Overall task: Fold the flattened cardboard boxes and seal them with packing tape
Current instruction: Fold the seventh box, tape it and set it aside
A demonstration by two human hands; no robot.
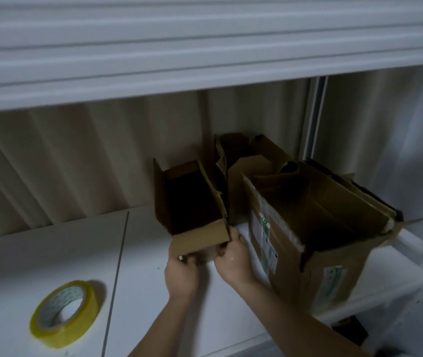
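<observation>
Fingers: both hands grip the near end of the small cardboard box (192, 202); left hand (182, 273) curls under its front flap, right hand (233, 258) clasps the right corner.
Small box: open-topped, on the white worktop (50, 253), beside the large box.
Large box (316, 228): open, labelled, at right.
Tape roll (66, 314): yellow, lying on the worktop, well apart at left.

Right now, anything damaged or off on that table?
Yes. The big box at right looks battered: its far wall is frayed and its near-right corner gapes. The tape roll lies away to the left while both hands, left and right, hold the small box.
</observation>
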